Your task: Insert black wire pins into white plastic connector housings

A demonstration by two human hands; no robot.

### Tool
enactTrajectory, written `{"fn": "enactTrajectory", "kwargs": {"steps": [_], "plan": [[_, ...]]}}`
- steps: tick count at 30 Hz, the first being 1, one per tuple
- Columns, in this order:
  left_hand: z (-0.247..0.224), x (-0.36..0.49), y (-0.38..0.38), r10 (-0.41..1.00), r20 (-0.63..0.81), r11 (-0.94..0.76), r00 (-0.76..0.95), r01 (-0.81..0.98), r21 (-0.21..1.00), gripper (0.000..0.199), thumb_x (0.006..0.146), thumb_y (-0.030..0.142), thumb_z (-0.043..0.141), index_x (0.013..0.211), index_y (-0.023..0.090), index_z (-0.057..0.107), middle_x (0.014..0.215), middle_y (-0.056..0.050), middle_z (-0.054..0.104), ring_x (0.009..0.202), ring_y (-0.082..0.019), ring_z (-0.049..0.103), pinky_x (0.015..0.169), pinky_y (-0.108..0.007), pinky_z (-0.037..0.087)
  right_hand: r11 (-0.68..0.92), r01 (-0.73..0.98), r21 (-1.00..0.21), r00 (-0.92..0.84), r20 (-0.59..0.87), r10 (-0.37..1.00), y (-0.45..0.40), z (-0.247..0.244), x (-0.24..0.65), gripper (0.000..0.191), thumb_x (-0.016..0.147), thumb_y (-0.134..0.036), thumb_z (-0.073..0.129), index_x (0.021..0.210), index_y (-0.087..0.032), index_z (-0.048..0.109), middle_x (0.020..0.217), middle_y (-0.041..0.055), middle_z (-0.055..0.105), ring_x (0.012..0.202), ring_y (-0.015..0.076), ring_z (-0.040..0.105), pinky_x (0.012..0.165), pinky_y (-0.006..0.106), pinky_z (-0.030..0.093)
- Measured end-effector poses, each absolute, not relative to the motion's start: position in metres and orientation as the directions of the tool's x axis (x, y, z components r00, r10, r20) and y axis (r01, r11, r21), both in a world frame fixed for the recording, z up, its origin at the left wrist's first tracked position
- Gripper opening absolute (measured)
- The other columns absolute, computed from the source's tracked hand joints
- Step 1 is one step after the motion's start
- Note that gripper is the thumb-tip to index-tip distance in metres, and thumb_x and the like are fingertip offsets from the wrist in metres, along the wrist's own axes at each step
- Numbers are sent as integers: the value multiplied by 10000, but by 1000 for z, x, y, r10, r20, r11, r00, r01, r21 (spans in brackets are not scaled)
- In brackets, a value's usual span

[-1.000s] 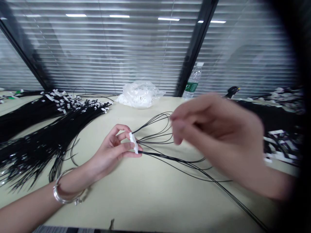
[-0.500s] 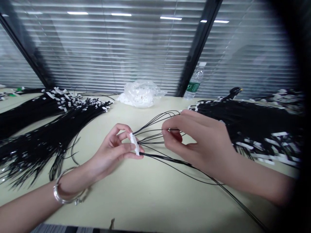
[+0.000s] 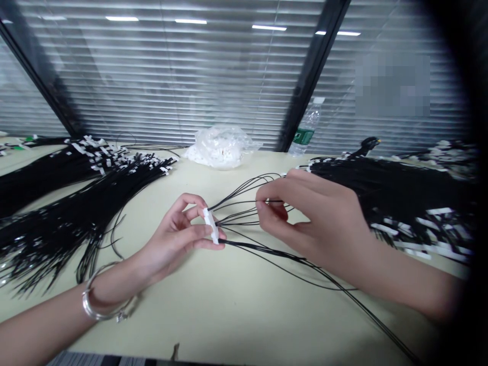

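Gripping a white connector [image 3: 211, 226] in left fingers [image 3: 195, 233], tilted, over the table [image 3: 229, 315]. Pinching a thin black wire [image 3: 244, 203] in right fingers [image 3: 268, 217] — closed, just right of the connector. Trailing rightward from it in loose black strands [image 3: 259, 247]. Wearing silver bracelets [image 3: 91, 309] at the left wrist. Farther out, piled with wire bundles [image 3: 76, 208] at left and a wire heap [image 3: 385, 188] at right — backed by a clear plastic bag [image 3: 221, 147] and bottle [image 3: 305, 129].
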State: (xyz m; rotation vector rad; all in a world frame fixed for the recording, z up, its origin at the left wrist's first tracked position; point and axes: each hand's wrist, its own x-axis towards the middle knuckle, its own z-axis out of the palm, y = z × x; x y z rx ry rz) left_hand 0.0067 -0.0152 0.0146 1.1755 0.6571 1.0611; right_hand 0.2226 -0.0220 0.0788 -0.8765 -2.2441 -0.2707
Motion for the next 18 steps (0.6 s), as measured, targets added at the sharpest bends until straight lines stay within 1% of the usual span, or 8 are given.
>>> {"fn": "enactTrajectory", "kwargs": {"steps": [5, 18], "plan": [[14, 7, -16, 909, 115, 17, 400, -313, 950, 252, 779, 57, 579, 899, 223, 431, 800, 31, 584, 786, -189, 662, 699, -373, 575, 756, 654, -29, -521, 707, 478, -22, 79, 223, 91, 759, -110, 531, 691, -137, 584, 546, -14, 482, 555, 90, 380, 538, 237, 314], [14, 7, -16, 909, 124, 5, 399, -306, 952, 258, 775, 63, 591, 907, 222, 436, 819, 36, 575, 774, -189, 668, 700, -377, 575, 741, 672, -17, -523, 698, 490, -21, 80, 225, 101, 748, -106, 535, 674, -136, 597, 541, -19, 474, 568, 86, 366, 545, 235, 318]]}}
